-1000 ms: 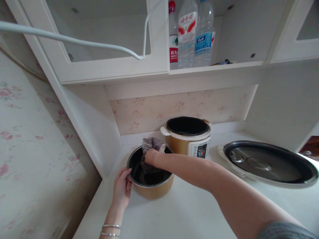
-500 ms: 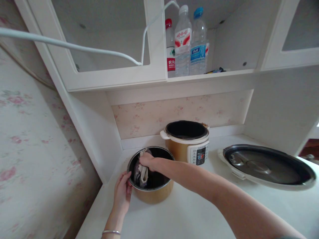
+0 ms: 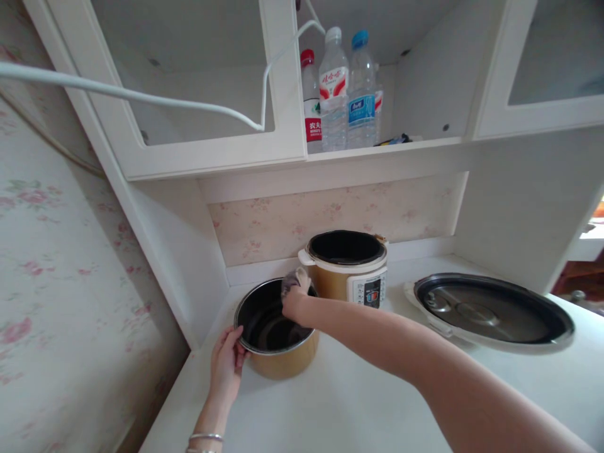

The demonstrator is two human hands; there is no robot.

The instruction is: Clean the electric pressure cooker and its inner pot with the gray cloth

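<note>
Right hand point(image 3: 295, 304), grip closed round cloth point(image 3: 291, 281), at gold pot point(image 3: 285, 365) mouth; left hand point(image 3: 227, 363), grip pinching rim point(image 3: 275, 353). Open cooker point(image 3: 330, 284) behind.

Cloth point(image 3: 297, 275), frame centre: partly hidden by your right hand point(image 3: 296, 305). Cooker point(image 3: 330, 282), right of centre: base hidden behind your arm point(image 3: 363, 328); panel point(image 3: 371, 290) print too small to read. Arm: cut off, lower right.
</note>
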